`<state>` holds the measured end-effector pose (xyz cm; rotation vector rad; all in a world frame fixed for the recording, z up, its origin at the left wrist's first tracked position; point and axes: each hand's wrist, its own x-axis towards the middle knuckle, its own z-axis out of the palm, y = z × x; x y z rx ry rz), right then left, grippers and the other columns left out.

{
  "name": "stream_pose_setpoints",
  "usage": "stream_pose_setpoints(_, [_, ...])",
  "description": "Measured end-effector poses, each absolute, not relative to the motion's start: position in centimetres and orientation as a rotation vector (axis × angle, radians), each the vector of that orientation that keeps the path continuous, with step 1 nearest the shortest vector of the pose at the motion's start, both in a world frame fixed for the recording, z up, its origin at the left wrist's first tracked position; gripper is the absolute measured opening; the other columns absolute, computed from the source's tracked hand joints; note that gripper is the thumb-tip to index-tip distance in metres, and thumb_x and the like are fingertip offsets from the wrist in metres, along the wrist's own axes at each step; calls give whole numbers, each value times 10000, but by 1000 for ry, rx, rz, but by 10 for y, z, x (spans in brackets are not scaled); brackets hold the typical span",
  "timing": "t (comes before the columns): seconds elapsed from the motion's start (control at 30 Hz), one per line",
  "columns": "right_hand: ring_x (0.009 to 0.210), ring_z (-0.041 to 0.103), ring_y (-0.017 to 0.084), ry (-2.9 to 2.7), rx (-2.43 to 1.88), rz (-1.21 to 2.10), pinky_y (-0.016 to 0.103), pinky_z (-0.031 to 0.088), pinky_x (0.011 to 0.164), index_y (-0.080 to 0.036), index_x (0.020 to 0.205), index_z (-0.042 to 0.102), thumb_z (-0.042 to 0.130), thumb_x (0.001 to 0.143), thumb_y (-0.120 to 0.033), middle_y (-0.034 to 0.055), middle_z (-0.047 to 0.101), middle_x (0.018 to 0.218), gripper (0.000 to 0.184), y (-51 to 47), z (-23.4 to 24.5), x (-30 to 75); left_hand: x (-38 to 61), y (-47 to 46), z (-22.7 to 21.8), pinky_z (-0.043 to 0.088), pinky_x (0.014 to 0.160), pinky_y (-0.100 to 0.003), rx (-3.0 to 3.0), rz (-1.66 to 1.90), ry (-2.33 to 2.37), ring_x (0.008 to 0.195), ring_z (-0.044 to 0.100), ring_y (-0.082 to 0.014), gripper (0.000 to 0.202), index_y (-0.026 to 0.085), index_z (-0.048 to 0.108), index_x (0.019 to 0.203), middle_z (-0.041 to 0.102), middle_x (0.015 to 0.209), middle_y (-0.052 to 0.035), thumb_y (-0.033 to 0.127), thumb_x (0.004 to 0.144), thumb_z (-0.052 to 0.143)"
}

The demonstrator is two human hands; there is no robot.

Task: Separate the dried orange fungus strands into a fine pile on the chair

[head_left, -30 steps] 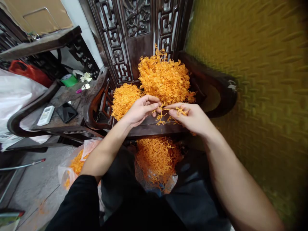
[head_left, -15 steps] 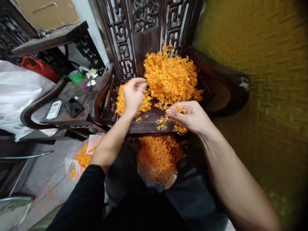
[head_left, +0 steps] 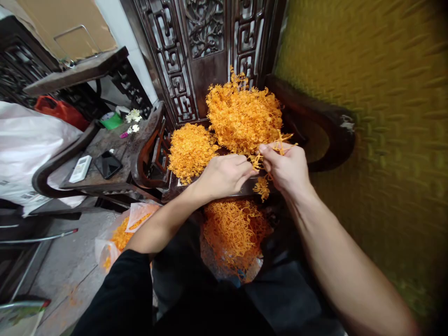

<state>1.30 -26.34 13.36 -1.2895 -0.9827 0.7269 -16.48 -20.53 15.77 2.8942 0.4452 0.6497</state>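
My right hand is closed around an orange, plastic-looking flower sprig, whose stem ends stick up past the thumb. Against the same sprig, my left hand pinches a small flower cluster between thumb and fingers. Behind both hands rises a large heap of orange flower sprigs on the dark wooden chair seat. To its left lies a smaller pile of loose orange flower heads. Below the seat edge, between my knees, a clear bag holds thin orange bare stems.
A carved chair back stands behind the heaps, with a curved armrest at right. On a side table at left are a phone, a white remote and green tape. A plastic bag with orange pieces sits on the floor.
My left hand has moved from above the small flower pile right and down to the sprig in my right hand. The right hand has turned and shifted slightly right. The view has tilted a little.
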Motion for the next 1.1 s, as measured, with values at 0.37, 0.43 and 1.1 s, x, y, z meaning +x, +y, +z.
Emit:
stream_pose_setpoints(0.37, [432, 284, 93, -672, -1413, 691, 312, 168, 448, -225, 606, 532, 844, 763, -433, -41, 415, 456, 407, -249, 137, 35, -182, -196, 166, 472, 717, -332, 2713, 713, 309, 685, 562, -178, 370, 234, 543, 674, 596, 697, -37, 341, 1017, 454])
stream_pose_setpoints(0.43, [416, 281, 81, -872, -1552, 783, 298, 154, 437, -209, 599, 554, 861, 738, -496, -39, 433, 446, 443, -258, 138, 41, -195, -149, 154, 493, 796, -349, 2618, 843, 910, 780, 604, -201, 289, 218, 580, 730, 650, 793, -64, 296, 990, 482])
stream_pose_setpoints(1.1, [414, 304, 83, -1163, -1285, 1079, 278, 216, 447, -231, 752, 687, 691, 879, -680, -47, 449, 495, 467, -285, 146, 30, -210, -63, 110, 367, 1243, -407, 2348, 977, 1458, 1420, 563, -282, 462, 148, 611, 1440, 605, 1528, -152, 322, 1017, 547])
